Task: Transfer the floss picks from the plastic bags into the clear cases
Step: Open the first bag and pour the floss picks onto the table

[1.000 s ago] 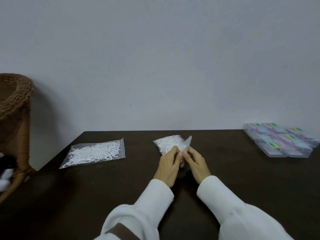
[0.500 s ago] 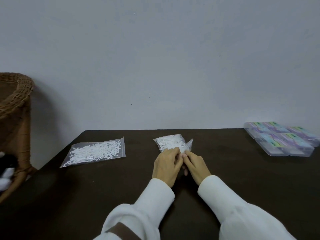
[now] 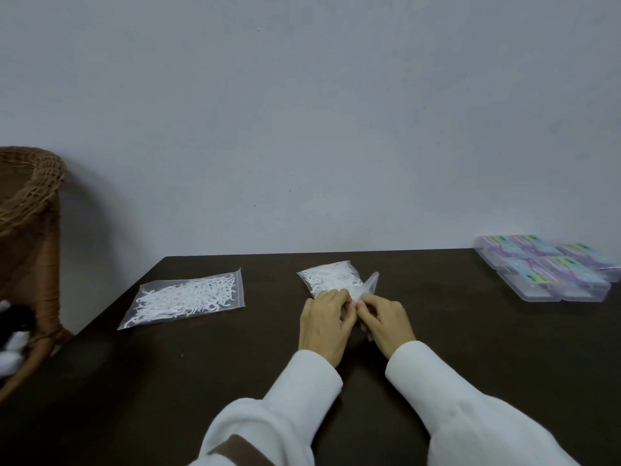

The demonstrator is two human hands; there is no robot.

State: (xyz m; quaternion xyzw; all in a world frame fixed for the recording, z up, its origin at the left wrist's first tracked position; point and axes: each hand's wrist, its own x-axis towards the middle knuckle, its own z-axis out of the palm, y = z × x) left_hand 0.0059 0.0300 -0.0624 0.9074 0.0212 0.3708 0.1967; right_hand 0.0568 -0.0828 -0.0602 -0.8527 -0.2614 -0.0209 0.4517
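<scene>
Nearest, the left hand (image 3: 324,322) and right hand (image 3: 383,319) each pinch, in a clenched grip, the mouth of the nearer bag (image 3: 332,280) on the table (image 3: 470,348), apparently opening it. Next: part the seal. The second bag (image 3: 188,295) lies left; the clear cases (image 3: 551,267) wait far right.

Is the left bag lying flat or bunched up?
Flat. The left bag lies spread on the table, picks in one thin layer, untouched by either hand.
</scene>
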